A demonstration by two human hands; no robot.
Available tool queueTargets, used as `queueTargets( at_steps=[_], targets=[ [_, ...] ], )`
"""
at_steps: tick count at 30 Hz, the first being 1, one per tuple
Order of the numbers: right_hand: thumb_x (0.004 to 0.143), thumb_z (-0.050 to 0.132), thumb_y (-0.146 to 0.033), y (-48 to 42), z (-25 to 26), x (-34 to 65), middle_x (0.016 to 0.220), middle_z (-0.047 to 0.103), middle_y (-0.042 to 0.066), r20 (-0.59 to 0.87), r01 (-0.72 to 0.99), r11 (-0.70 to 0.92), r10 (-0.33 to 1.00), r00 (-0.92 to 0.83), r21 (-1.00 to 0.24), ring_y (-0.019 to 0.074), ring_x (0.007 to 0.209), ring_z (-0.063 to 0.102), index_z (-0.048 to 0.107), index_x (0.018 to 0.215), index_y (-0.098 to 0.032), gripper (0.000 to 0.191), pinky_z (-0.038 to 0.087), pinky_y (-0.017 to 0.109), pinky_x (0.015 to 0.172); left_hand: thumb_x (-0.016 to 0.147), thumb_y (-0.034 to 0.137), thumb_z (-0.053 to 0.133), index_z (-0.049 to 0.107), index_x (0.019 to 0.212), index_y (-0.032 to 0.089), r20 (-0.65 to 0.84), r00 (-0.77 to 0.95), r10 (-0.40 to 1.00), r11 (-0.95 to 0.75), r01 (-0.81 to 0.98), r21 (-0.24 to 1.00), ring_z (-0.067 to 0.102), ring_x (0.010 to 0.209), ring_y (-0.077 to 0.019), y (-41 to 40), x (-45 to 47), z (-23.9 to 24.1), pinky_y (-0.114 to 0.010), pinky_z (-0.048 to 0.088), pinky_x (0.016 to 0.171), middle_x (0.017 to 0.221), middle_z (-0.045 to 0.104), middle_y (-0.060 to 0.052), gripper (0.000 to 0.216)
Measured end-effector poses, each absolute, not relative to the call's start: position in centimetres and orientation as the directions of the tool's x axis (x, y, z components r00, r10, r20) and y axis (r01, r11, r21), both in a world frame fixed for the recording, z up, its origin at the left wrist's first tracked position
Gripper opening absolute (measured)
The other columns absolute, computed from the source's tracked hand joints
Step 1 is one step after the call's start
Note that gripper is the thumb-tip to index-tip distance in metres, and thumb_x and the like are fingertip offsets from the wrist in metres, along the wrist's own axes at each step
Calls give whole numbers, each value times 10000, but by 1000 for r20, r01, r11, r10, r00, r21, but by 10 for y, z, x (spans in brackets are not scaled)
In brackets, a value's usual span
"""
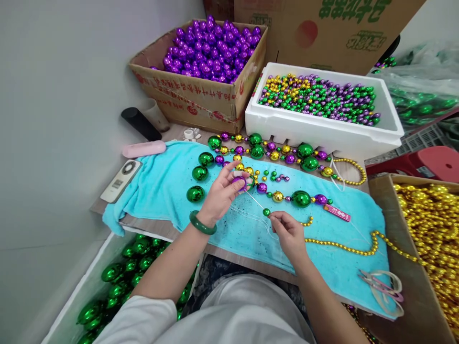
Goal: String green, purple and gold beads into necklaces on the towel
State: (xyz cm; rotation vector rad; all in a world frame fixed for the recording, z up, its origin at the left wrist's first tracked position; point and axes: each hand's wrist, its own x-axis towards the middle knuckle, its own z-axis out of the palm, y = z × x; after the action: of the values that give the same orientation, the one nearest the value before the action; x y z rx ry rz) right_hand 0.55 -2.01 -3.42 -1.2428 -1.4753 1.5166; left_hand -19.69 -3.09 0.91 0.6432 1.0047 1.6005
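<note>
My left hand [220, 193], a green bangle at its wrist, has its fingertips closed on a shiny purple bead [238, 183]. A thin white cord [255, 199] runs from that bead to a small green bead [266, 212], which my right hand [289, 235] pinches at its lower side. Beyond the hands lies a partly strung row with a large green bead [301, 198] and a gold bead [278, 196]. Loose large green beads [195, 194] sit left of my left hand. Small loose purple beads [282, 178] lie past the fingertips, on the turquoise towel [161, 191].
A cardboard box [193, 98] of purple beads and a white foam box [304, 125] of mixed beads stand behind. Scissors [383, 289] and a gold bead chain [344, 245] lie at right, beside a box of gold beads [433, 229]. Green beads [118, 289] fill a bin below left.
</note>
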Motion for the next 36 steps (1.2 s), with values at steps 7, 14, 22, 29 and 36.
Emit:
queueTargets(
  at_steps=[7,14,22,29,36],
  targets=[
    [762,658,-441,-16,-35,8,520,510,-28,-153,28,-151,954,-260,-988,96,462,419,634,782,-175,267,335,229,440,875,454,597,523,1311,285,-1,-265,964,-69,-255,964,629,1044,-206,-14,-196,3,-363,494,883,1195,633,-75,473],
    [793,670,-390,-5,-34,26,552,529,-34,-127,-65,-139,979,-159,-988,87,462,427,638,817,-179,215,342,223,439,835,244,611,748,912,183,70,5,998,-39,870,491,574,1067,-281,70,-218,-3,-457,380,999,1016,725,-100,168],
    [808,681,-371,-2,-44,37,574,539,-31,-138,-106,-154,980,-141,-982,86,486,440,656,849,-181,196,344,220,454,769,149,611,765,818,161,-106,9,994,26,946,324,584,1067,-344,102,-190,-23,-498,383,957,885,726,-152,162],
    [771,678,-386,-4,-38,43,527,498,-31,-148,-47,-155,980,-135,-987,92,475,416,662,789,-166,221,319,225,444,866,272,590,706,995,188,-186,-211,960,147,-187,971,633,834,-150,65,-198,5,-329,488,844,927,711,-63,193],
    [762,653,-396,-9,-28,33,481,456,-37,-132,24,-130,972,-196,-991,94,450,380,649,745,-171,226,289,234,429,830,275,670,683,950,190,-325,-148,934,157,-647,746,640,782,-117,20,-203,13,-307,523,826,858,686,-27,147]
  ],
)
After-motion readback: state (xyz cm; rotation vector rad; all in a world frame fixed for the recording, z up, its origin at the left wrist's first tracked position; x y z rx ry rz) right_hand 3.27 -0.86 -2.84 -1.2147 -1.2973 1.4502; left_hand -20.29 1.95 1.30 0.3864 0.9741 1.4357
